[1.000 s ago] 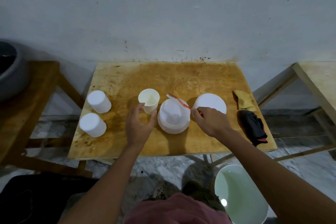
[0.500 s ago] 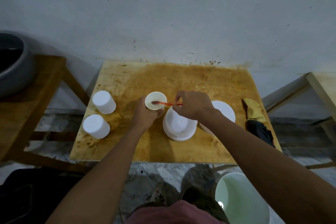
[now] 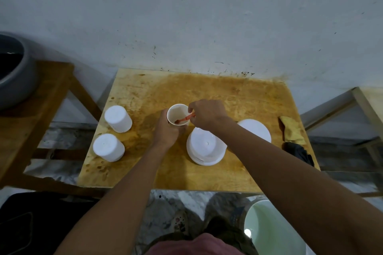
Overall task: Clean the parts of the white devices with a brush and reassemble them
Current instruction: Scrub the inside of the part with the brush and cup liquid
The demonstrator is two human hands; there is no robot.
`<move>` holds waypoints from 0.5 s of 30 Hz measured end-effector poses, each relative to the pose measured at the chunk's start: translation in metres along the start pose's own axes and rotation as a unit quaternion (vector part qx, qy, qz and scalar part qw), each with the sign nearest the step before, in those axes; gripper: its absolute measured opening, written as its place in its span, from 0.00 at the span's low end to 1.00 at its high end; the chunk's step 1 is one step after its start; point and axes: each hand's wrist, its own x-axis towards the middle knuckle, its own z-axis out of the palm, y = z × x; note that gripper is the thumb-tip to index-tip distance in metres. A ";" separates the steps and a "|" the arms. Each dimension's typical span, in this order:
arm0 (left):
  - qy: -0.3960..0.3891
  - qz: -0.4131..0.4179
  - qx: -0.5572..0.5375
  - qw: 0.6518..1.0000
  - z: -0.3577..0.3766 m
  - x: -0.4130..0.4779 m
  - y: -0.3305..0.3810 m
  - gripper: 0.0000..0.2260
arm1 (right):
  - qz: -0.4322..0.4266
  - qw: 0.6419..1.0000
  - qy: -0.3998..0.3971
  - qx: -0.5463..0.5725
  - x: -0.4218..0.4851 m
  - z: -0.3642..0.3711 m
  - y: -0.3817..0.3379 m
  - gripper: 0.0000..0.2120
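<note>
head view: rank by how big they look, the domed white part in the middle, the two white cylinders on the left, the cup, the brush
1. domed white part
2. far white cylinder and near white cylinder: alike, unranked
3. cup, partly behind the left hand
4. orange brush, partly inside the cup

Orange brush [image 3: 185,119] sits head-down in the white cup [image 3: 173,109] mid-frame; two white cylinders [image 3: 117,118] stand at left, a round white housing [image 3: 205,149] and flat lid [image 3: 257,130] just right.
</note>
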 end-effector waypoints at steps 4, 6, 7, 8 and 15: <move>0.001 -0.002 0.020 1.000 -0.001 0.001 0.000 0.34 | 0.032 0.994 0.022 0.101 -0.007 0.005 0.009 0.20; -0.002 -0.002 0.024 1.000 -0.002 0.001 0.001 0.35 | 0.045 0.989 0.053 0.131 -0.017 0.009 0.015 0.21; -0.002 -0.002 0.024 1.000 -0.002 0.001 0.001 0.35 | 0.053 0.985 0.072 0.148 -0.023 0.010 0.018 0.22; -0.003 -0.003 0.024 1.000 -0.002 0.001 0.002 0.35 | 0.062 0.979 0.092 0.169 -0.028 0.011 0.022 0.22; -0.008 -0.079 -0.005 0.997 0.003 -0.011 -0.003 0.46 | 0.135 0.923 0.175 0.314 -0.085 0.029 0.034 0.18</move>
